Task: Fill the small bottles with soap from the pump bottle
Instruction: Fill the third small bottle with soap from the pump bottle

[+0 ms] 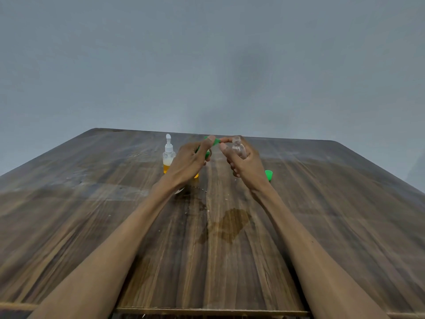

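A clear pump bottle (169, 155) with yellow soap in its lower part stands on the wooden table (92, 215), just left of my left hand. My left hand (190, 161) pinches a green funnel (215, 142) above the table. My right hand (245, 163) grips a small clear bottle (239, 149), tilted, its mouth close to the funnel's tip. The right thumb and forefinger reach toward the funnel. A bit of yellow (196, 176) shows under my left hand; what it belongs to is hidden.
A green cap (268, 174) lies on the table right of my right wrist. A wet stain (232, 224) spreads on the wood nearer to me, with small droplets around. A pale round object (179, 191) peeks out beneath my left wrist. A grey wall rises behind the table.
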